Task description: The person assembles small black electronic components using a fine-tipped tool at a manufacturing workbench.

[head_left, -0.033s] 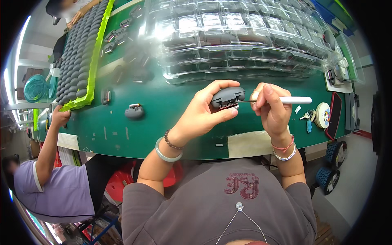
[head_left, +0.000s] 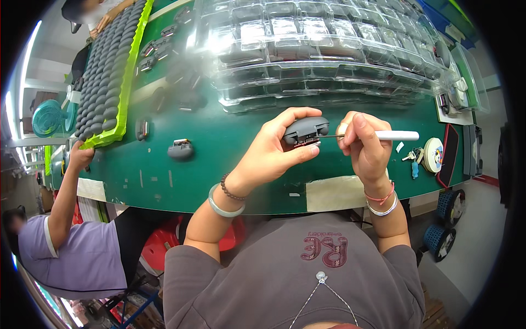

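Observation:
My left hand (head_left: 271,148) is closed round a dark grey rounded plastic housing (head_left: 306,127). A small board edge with metal port-like parts shows on the housing's near side, by my thumb. In my right hand (head_left: 364,142) is a thin-shafted tool with a white handle (head_left: 397,135), pinched between thumb and fingers. Its metal shaft points left, and the tip meets or nearly meets the housing; exact contact is too small to tell. Another grey housing (head_left: 180,149) with a board part on top lies on the green table to the left.
Stacked clear plastic trays (head_left: 323,71) fill the far side. A lime-edged tray (head_left: 123,118) of grey housings stands at left, with a co-worker's hand (head_left: 82,156) on its corner. Keys (head_left: 410,156), a round tin (head_left: 433,154) and a tape patch (head_left: 337,193) lie on the green table (head_left: 246,189).

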A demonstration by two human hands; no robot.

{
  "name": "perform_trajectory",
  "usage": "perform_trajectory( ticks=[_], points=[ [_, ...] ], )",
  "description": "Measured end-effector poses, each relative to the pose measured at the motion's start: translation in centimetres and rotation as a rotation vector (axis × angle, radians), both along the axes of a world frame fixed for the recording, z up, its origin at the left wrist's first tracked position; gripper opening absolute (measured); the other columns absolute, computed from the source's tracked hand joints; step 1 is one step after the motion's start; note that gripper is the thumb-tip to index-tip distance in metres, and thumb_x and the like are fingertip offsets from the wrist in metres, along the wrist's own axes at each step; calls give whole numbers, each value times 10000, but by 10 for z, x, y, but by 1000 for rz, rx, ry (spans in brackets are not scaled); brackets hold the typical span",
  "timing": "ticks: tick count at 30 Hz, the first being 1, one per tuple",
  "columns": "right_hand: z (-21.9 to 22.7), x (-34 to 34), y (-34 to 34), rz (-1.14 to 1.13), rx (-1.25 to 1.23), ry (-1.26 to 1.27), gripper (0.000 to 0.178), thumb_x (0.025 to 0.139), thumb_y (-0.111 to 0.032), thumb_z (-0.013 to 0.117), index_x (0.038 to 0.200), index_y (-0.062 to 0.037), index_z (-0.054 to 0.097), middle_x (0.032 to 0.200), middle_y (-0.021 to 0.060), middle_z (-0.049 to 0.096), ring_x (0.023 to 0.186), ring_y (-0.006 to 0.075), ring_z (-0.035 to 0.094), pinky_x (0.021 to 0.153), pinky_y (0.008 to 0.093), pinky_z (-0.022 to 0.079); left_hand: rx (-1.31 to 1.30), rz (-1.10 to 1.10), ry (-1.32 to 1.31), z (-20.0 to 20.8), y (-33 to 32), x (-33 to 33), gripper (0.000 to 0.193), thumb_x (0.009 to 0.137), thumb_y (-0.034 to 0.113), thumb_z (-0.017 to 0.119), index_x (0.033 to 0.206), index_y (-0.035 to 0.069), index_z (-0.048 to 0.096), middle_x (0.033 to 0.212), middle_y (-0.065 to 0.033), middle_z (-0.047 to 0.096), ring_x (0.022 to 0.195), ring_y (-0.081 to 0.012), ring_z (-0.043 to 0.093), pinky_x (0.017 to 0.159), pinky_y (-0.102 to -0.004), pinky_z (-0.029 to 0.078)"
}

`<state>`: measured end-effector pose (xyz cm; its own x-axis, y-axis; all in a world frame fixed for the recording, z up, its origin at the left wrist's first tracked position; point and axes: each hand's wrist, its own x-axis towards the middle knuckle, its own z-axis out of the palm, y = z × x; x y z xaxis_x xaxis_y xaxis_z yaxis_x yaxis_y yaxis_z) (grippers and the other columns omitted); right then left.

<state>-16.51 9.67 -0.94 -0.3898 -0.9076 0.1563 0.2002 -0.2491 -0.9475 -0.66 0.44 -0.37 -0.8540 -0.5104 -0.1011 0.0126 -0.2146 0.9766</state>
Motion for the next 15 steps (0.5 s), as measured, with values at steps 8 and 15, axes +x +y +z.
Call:
perform_trajectory(
  ticks=[8, 15],
  points=[
    [-4, 2, -4, 43, -41, -213, 403, 901, -179, 402, 549, 5, 471, 550, 100, 482, 430, 120, 399, 401, 241, 316, 65, -22, 9, 1, -1, 8, 465, 745, 17, 631, 1174, 33, 452, 1008, -27, 535, 843, -71, 504, 704, -219, 451],
    [-3, -14, -4, 15, -82, -499, 388, 929, -218, 352, 572, -73, 398, 524, 50, 405, 403, 99, 322, 400, 251, 268, -351, -70, -231, 41, -27, 87, 453, 718, 55, 659, 1126, 36, 464, 1014, -41, 526, 912, -109, 507, 767, -247, 434]
  ],
)
